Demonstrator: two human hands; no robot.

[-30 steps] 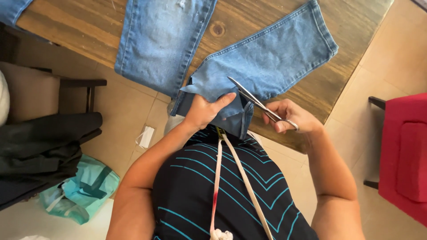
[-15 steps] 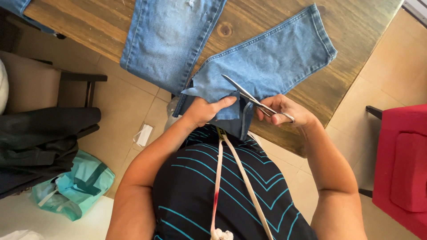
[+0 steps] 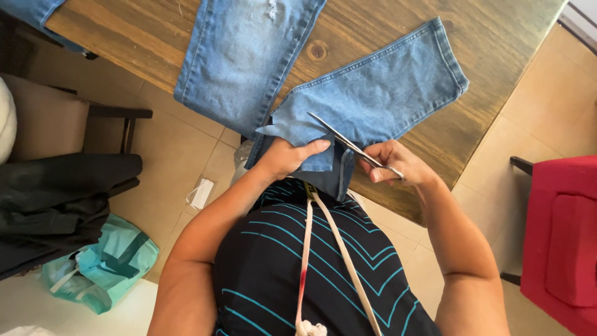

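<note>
A teal-and-white plastic bag [image 3: 102, 270] lies on the floor, a small white packet [image 3: 200, 193] near it.

Between the hands, the cut jean leg [image 3: 379, 93] is matt, light-washed blue denim cloth with a stitched hem and a darker inner face at the folded edge under the left hand [image 3: 287, 158]. The scissors [image 3: 348, 146] in the right hand [image 3: 395, 165] have smooth, shiny metal blades. Beyond both hands, the counter [image 3: 497, 56] is brown stained wood with visible grain and a knot, and a second denim piece [image 3: 242, 56] on it looks faded and frayed.
</note>
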